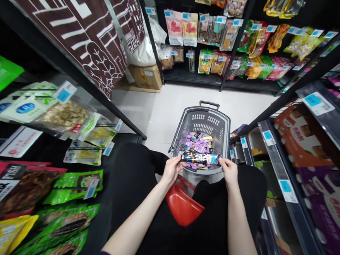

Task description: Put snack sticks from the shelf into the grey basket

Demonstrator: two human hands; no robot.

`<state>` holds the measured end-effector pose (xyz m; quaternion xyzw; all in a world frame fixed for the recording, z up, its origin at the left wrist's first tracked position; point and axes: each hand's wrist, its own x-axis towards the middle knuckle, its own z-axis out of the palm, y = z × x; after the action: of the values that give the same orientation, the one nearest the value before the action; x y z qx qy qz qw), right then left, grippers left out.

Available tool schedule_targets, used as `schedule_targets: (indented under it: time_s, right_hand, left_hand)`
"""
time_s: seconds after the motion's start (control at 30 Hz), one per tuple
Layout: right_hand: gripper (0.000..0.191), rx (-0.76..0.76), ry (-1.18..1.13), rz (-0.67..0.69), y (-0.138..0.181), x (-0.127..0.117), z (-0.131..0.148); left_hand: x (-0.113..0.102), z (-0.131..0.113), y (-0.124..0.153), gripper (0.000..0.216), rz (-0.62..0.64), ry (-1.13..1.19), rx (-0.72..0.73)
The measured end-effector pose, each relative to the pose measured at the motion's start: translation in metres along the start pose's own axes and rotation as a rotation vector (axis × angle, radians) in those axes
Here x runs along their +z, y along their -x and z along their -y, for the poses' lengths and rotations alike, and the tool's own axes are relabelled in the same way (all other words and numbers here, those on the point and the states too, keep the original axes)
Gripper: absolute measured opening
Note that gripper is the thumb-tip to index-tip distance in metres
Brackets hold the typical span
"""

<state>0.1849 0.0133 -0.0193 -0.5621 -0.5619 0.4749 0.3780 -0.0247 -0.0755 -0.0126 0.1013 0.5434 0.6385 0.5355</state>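
Stretched level between my hands is a long black snack packet (198, 158) with white lettering and a blue end. My left hand (173, 169) pinches its left end, while my right hand (228, 171) pinches the right end. Right under it stands a grey shopping basket (179, 134) on the floor, its handle folded at the far side. Many small purple, black and yellow packets (199, 142) lie loose in the basket. The held packet covers part of them and of the near rim. A red plastic seat or stool (183, 206) shows between my legs.
Shelving with hanging snack bags (212, 62) closes off the far end. Bagged snacks (68, 116) hang close on the left, and shelves of boxed drinks (299, 144) rise on the right. A cardboard box (147, 77) sits at the back left on the pale floor (172, 100).
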Motion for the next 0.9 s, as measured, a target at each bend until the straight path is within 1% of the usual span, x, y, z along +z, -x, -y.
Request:
schedule_targets:
  time_s: [0.17, 0.4, 0.63, 0.9]
  right_hand:
    - [0.043, 0.016, 0.036, 0.048, -0.0010, 0.0005, -0.0060]
    - [0.046, 0.024, 0.034, 0.116, 0.0001, 0.0029, -0.0088]
    - [0.045, 0.028, 0.013, 0.104, -0.0004, 0.0014, -0.0072]
    - [0.046, 0.034, 0.005, 0.090, -0.0005, 0.0017, -0.0067]
  left_hand:
    - [-0.0025, 0.0018, -0.0039, 0.035, -0.027, -0.032, -0.009]
    - [-0.0051, 0.0013, -0.0058, 0.035, -0.031, -0.071, 0.006]
    - [-0.0064, 0.0010, -0.0060, 0.032, -0.004, -0.117, -0.007]
    - [-0.0078, 0.0012, -0.0065, 0.035, -0.001, -0.142, -0.006]
